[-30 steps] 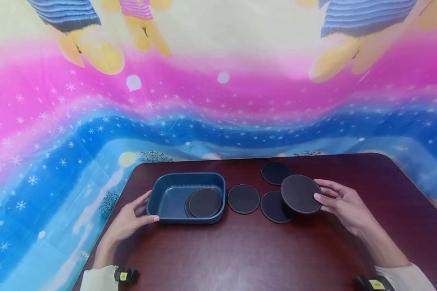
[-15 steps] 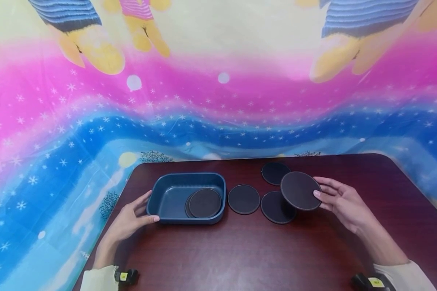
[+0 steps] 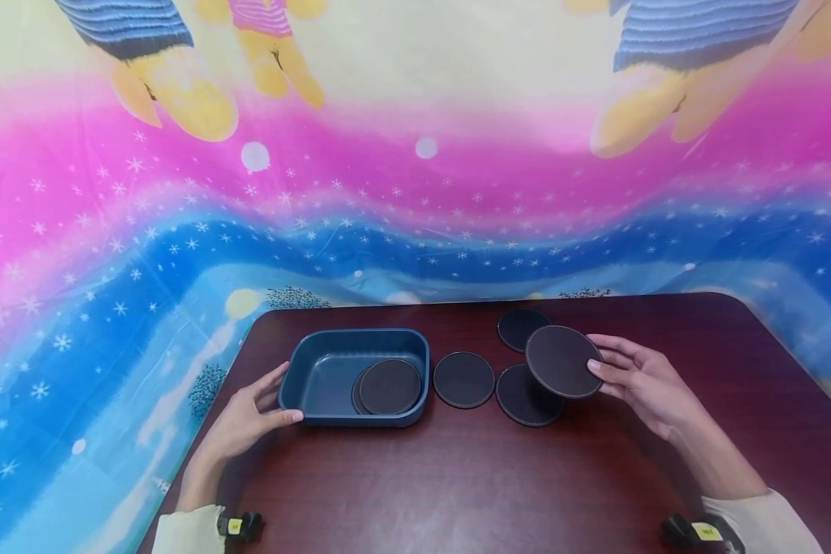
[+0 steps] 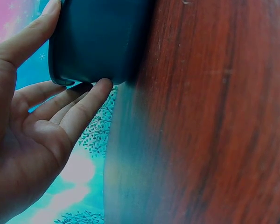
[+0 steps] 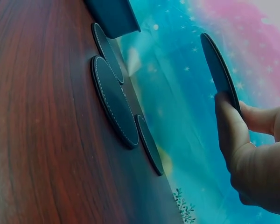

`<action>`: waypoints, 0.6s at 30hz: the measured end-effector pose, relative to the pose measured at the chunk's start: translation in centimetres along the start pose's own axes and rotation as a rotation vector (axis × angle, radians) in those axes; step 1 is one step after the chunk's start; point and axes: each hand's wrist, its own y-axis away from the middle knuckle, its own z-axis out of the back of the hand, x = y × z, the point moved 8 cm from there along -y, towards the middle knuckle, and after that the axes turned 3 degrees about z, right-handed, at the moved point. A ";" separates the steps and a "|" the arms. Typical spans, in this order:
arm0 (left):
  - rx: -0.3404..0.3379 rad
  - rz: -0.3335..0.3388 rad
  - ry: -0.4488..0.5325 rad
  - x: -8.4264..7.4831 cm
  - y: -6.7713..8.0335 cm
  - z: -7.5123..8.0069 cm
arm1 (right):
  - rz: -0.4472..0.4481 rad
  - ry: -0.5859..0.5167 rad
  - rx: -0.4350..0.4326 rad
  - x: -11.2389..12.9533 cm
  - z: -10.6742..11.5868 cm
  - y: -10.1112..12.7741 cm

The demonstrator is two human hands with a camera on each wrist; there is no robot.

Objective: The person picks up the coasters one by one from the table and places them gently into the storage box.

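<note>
In the head view my left hand (image 3: pixel 238 419) holds the left end of a dark blue rectangular container (image 3: pixel 318 385), thumb at the front corner and fingers along the side. The left wrist view has its fingertips against the container's wall (image 4: pixel 95 42). Two dark round coasters (image 3: pixel 390 386) overlap inside, at the container's right end. My right hand (image 3: pixel 647 385) pinches another coaster (image 3: pixel 563 362) by its right edge, raised and tilted above the table. Stitched edges show on the coasters lying below in the right wrist view, where the held coaster (image 5: pixel 218 65) appears edge-on.
Three coasters lie flat on the brown wooden table (image 3: pixel 443 485): one (image 3: pixel 464 379) beside the container, one (image 3: pixel 522 396) partly behind the held coaster, one (image 3: pixel 522 329) farther back. A patterned cloth (image 3: pixel 422 192) hangs behind the table's far edge.
My right hand has moved slightly left and up with the coaster. The left hand, the container and the coasters on the table have stayed in place.
</note>
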 end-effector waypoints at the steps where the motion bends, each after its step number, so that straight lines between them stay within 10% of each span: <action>1: 0.000 -0.001 0.001 0.0 0.0 0.0 | 0.000 0.000 0.000 0.0 -0.1 -0.1; 18: -0.001 -0.001 -0.008 0.0 0.0 0.0 | -0.031 -0.035 -0.020 0.3 -1.9 -0.9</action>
